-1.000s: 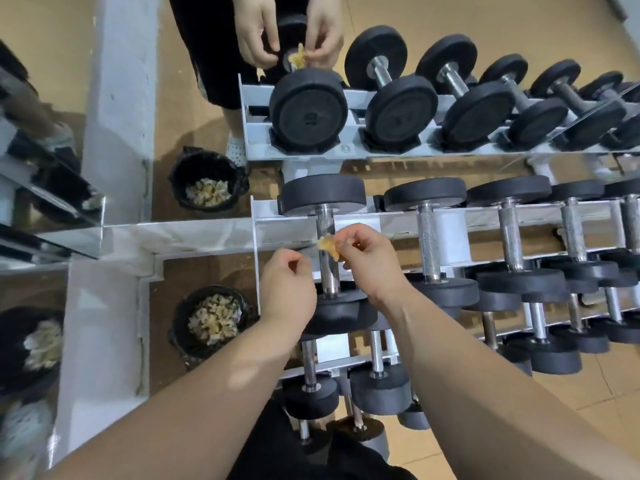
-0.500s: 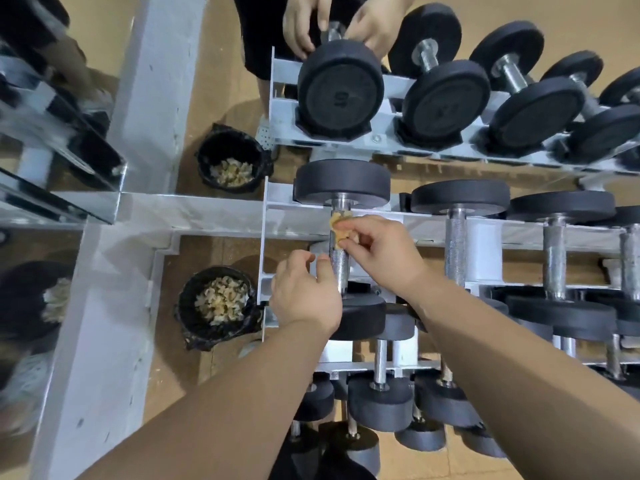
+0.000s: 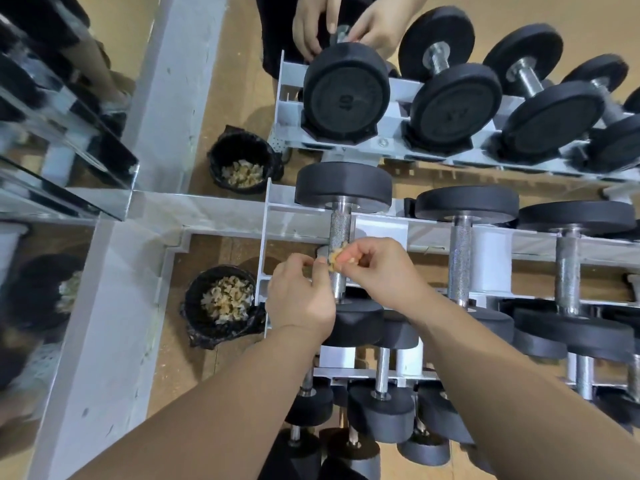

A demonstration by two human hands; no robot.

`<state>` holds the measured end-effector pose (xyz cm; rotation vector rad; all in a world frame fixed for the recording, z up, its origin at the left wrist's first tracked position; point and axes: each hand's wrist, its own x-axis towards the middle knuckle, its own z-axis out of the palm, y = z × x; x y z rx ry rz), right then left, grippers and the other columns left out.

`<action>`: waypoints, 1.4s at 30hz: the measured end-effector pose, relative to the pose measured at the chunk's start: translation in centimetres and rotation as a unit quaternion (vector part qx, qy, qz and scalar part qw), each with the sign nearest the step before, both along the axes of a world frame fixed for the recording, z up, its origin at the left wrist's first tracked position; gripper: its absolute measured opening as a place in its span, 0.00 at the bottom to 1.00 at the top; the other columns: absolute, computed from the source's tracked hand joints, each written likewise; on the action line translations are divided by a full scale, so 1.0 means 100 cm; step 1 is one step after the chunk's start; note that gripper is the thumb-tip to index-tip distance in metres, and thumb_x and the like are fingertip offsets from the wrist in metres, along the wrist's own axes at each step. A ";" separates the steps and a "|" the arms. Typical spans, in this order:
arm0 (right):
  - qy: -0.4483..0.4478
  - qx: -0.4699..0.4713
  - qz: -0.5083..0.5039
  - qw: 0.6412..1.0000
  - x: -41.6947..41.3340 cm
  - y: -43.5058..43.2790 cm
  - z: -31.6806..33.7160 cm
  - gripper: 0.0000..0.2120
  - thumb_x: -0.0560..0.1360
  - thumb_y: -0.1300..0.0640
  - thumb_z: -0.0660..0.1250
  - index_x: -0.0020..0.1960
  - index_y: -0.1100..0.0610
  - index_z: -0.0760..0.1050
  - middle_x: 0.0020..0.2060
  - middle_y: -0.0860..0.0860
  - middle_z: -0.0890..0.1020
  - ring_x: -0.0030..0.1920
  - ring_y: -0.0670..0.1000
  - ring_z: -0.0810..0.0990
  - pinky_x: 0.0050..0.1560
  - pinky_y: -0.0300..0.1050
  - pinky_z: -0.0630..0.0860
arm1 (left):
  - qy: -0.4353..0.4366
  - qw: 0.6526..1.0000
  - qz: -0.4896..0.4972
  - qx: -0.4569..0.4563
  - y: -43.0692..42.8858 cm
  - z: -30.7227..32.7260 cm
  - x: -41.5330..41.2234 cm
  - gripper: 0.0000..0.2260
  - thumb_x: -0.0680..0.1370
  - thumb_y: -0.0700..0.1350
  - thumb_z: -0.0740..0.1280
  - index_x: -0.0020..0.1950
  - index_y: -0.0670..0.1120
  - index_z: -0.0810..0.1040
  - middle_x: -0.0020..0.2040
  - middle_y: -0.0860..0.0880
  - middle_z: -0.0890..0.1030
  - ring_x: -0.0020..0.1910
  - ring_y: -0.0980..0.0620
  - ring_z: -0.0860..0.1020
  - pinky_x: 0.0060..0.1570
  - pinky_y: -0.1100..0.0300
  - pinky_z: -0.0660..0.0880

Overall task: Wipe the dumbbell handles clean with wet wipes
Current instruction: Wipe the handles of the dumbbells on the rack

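The right hand (image 3: 377, 271) pinches a small, crumpled, yellowish wipe (image 3: 335, 258) between thumb and forefinger and holds it against the knurled handle (image 3: 340, 230) of the leftmost dumbbell (image 3: 343, 185) on the top tier of the rack (image 3: 266, 237). The left hand (image 3: 299, 299), fingers curled, seems to pinch the wipe's other end, probably so the wipe can wrap round the handle and rub it. The dumbbell lies in its cradle, so the bare steel handle between its heads is open to both hands. On the floor just left of the rack, a black-lined bin (image 3: 221, 299) holds a heap of similar crumpled wipes, within reach for discards. The mirror (image 3: 104, 98) behind repeats it.
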<state>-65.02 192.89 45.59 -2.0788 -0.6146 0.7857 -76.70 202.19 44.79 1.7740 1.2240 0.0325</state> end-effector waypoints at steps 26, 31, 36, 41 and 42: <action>-0.040 0.063 -0.001 0.997 -0.013 -0.006 -0.005 0.05 0.75 0.60 0.73 0.46 0.51 0.85 0.39 0.43 0.85 0.37 0.45 0.79 0.43 0.41 0.77 | -0.042 0.999 0.010 -0.005 0.000 -0.009 -0.004 0.19 0.78 0.64 0.55 0.46 0.52 0.76 0.48 0.51 0.78 0.49 0.46 0.77 0.52 0.44 0.76; -0.069 0.077 -0.048 0.994 0.011 0.020 -0.007 0.06 0.75 0.59 0.71 0.46 0.48 0.82 0.31 0.40 0.76 0.35 0.45 0.74 0.42 0.41 0.75 | -0.042 0.999 0.014 -0.003 0.000 -0.007 -0.004 0.20 0.75 0.66 0.52 0.43 0.52 0.74 0.47 0.49 0.78 0.49 0.44 0.77 0.52 0.44 0.76; -0.025 0.067 -0.056 0.996 0.006 0.015 -0.004 0.06 0.74 0.59 0.72 0.42 0.48 0.83 0.31 0.45 0.78 0.33 0.45 0.73 0.38 0.41 0.73 | -0.047 0.999 0.014 -0.009 0.000 -0.007 -0.004 0.19 0.76 0.65 0.53 0.43 0.53 0.74 0.47 0.50 0.78 0.49 0.45 0.77 0.50 0.47 0.75; -0.044 0.037 0.065 0.996 -0.004 -0.001 -0.001 0.04 0.74 0.59 0.74 0.43 0.50 0.84 0.30 0.47 0.79 0.32 0.43 0.73 0.37 0.38 0.71 | -0.048 0.999 0.011 -0.018 0.001 -0.008 -0.005 0.13 0.82 0.57 0.58 0.43 0.53 0.75 0.47 0.50 0.78 0.48 0.47 0.77 0.49 0.49 0.74; -0.068 0.036 0.053 0.996 0.000 0.005 -0.003 0.04 0.74 0.58 0.74 0.44 0.49 0.84 0.30 0.47 0.79 0.32 0.44 0.74 0.38 0.40 0.73 | -0.046 0.999 0.010 -0.017 0.001 -0.008 -0.005 0.13 0.82 0.58 0.57 0.43 0.53 0.74 0.46 0.49 0.78 0.48 0.46 0.77 0.49 0.49 0.74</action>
